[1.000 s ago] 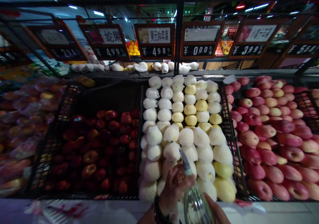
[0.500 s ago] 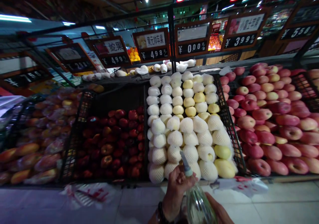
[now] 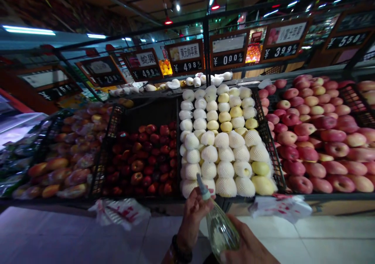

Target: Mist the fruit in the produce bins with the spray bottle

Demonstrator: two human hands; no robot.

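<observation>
My left hand (image 3: 193, 213) grips the neck of a clear plastic bottle (image 3: 219, 230), and a dark beaded band circles that wrist. The bottle holds pale liquid, and its slim nozzle with a blue-green band (image 3: 202, 185) tilts up and left. My right hand (image 3: 244, 246) is wrapped against the bottle's lower body. Both hands are just in front of a black crate (image 3: 271, 150) of pale pears in white foam nets (image 3: 225, 170). Its far contents are partly hidden by the stacked fruit.
Dark red apples (image 3: 143, 158) fill a crate on the left, and pink-red apples (image 3: 316, 146) fill one on the right. Bagged fruit (image 3: 64, 170) lies further left. White printed plastic bags (image 3: 120, 213) hang along the front edge, above a tiled floor (image 3: 322, 240). Price signs (image 3: 186, 56) hang overhead.
The view has tilted and swung, so the fruit display sits higher and more floor shows. Both hands and the bottle have shifted slightly left, with the same hold.
</observation>
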